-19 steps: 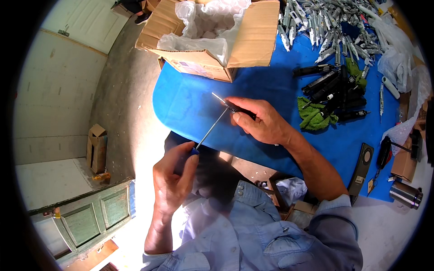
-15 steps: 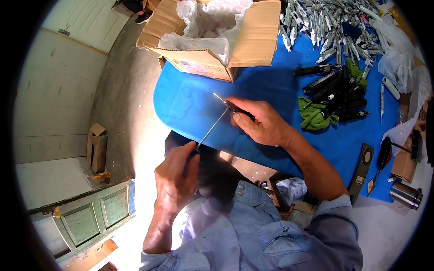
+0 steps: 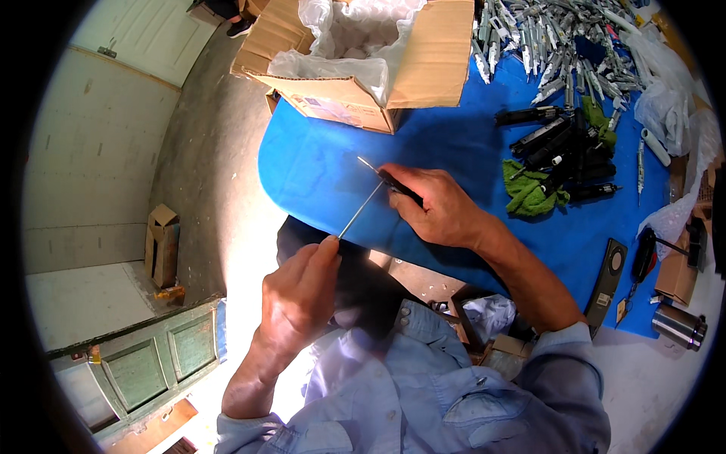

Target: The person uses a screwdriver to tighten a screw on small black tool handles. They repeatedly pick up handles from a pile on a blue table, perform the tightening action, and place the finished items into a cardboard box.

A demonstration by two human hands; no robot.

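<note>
My left hand (image 3: 301, 284) is closed round a screwdriver, whose thin metal shaft (image 3: 360, 209) slants up to the right; its handle is hidden in my fingers. Over the blue-covered table, my right hand (image 3: 432, 204) pinches a slim black tool (image 3: 401, 186) with a narrow metal tip (image 3: 366, 162) pointing up and left. The far end of the shaft meets this black tool close to my right fingertips. Exactly what the black tool is does not show.
An opened cardboard box (image 3: 340, 94) lined with plastic stands at the back. Many silvery pen-shaped tools (image 3: 541, 38) lie heaped behind black ones (image 3: 556, 144) and a green cloth (image 3: 529, 193). At right are a dark flat bar (image 3: 605, 284) and a metal cylinder (image 3: 678, 327).
My left hand has turned and shifted slightly up and right, and now covers the screwdriver's dark handle. My right hand stays nearly in place, still gripping the black tool.
</note>
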